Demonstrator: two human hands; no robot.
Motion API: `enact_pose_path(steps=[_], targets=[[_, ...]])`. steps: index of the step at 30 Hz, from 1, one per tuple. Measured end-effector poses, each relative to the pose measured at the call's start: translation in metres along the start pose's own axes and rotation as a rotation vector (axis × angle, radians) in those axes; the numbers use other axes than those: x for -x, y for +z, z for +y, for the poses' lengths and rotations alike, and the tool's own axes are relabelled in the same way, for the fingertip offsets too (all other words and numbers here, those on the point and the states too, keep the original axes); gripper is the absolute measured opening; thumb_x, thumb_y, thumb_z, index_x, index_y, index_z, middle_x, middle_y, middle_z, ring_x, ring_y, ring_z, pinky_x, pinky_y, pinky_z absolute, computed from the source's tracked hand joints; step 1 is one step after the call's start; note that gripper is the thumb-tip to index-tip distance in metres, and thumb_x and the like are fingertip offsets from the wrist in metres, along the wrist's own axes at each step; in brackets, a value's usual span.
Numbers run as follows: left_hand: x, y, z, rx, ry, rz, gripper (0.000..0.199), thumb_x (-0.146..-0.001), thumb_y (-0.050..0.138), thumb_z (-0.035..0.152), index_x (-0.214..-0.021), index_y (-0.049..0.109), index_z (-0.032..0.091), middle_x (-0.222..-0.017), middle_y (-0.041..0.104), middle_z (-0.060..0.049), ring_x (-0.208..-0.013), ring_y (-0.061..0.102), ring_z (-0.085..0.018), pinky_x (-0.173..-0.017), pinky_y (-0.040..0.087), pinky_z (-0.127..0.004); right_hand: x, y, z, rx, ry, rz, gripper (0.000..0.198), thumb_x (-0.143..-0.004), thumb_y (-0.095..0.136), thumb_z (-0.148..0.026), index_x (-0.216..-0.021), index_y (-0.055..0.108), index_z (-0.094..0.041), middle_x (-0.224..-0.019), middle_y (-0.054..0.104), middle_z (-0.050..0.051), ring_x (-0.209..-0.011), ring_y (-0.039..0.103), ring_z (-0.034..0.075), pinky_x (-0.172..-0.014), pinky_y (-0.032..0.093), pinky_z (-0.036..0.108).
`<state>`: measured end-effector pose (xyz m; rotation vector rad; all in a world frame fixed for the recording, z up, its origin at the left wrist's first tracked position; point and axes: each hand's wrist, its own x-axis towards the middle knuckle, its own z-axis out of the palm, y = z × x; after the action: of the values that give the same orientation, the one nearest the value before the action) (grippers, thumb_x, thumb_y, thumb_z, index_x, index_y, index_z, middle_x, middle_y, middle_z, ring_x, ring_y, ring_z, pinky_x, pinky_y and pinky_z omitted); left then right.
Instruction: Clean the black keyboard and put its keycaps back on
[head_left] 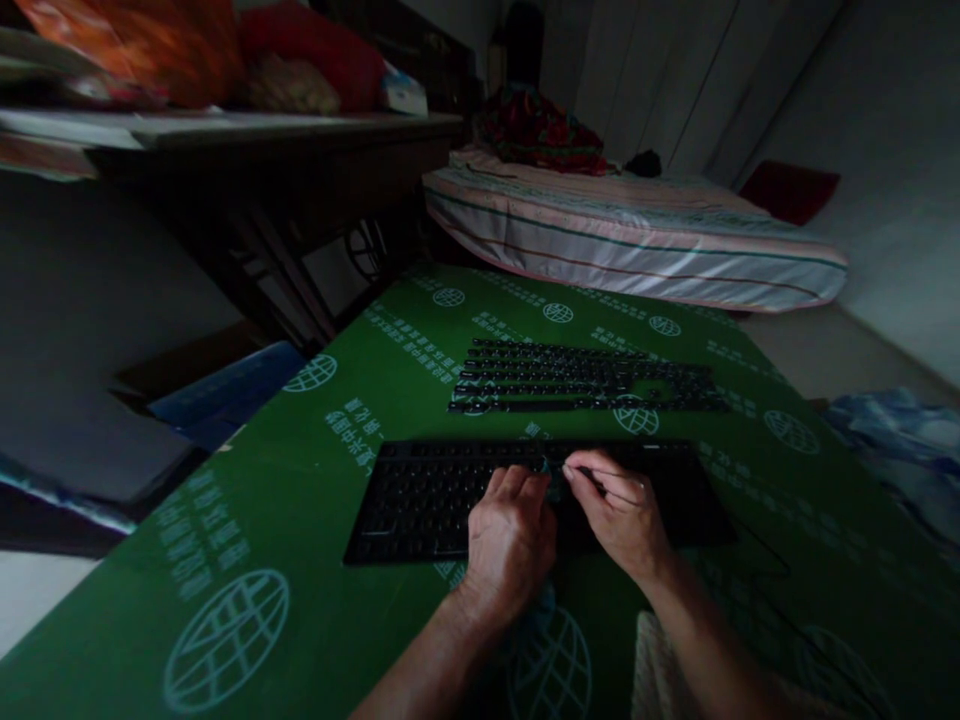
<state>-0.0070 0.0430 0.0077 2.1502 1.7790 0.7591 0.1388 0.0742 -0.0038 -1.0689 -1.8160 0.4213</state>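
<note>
A black keyboard (427,490) lies on the green board, its key area showing small pale dots in rows on the left side. My left hand (514,530) rests over its middle, fingers curled closed. Something small and bluish (553,482) shows at those fingertips, too dim to name. Close by on the right, my right hand (619,510) is in a pinch above the keyboard; a thin dark line shows at its fingers, but what it holds is unclear. Behind the keyboard, loose black keycaps (525,375) are laid out in rows in a keyboard pattern.
The green board (300,480) carries printed white globes and lettering. A dark cable (765,560) runs from the keyboard's right side. Beyond stands a bed (637,230) with striped bedding. At left is a table (262,130) with orange and red bags; blue plastic (900,450) lies right.
</note>
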Motion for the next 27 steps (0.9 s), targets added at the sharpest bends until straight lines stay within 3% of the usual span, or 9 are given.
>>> enact_pose_path(steps=[17,22,27], targets=[[-0.001,-0.005,0.002,-0.029,-0.030,-0.084,0.025,-0.076,0.048,0.007,-0.091,0.066,0.015,-0.089,0.064,-0.006,-0.084,0.057,-0.023,-0.076,0.051,-0.036,0.004,0.000,0.005,-0.019,0.055,-0.031,0.011,-0.087,0.054,-0.019,-0.085,0.065,-0.019,-0.076,0.071,0.003,-0.067,0.067,0.013,-0.067,0.054,0.019],[-0.003,-0.007,0.002,-0.039,-0.066,-0.108,0.026,-0.078,0.048,0.008,-0.095,0.066,0.016,-0.092,0.065,-0.006,-0.090,0.057,-0.023,-0.081,0.050,-0.034,0.002,0.001,0.003,-0.016,0.027,0.021,0.012,-0.086,0.054,-0.019,-0.086,0.066,-0.018,-0.077,0.072,0.004,-0.069,0.068,0.013,-0.069,0.054,0.020],[-0.002,-0.012,0.005,-0.059,-0.067,-0.154,0.026,-0.077,0.047,0.007,-0.091,0.066,0.016,-0.089,0.064,-0.006,-0.087,0.058,-0.022,-0.079,0.049,-0.033,0.004,-0.002,0.002,-0.063,0.063,-0.037,0.013,-0.086,0.054,-0.018,-0.083,0.067,-0.018,-0.074,0.071,0.003,-0.065,0.066,0.012,-0.064,0.053,0.017]])
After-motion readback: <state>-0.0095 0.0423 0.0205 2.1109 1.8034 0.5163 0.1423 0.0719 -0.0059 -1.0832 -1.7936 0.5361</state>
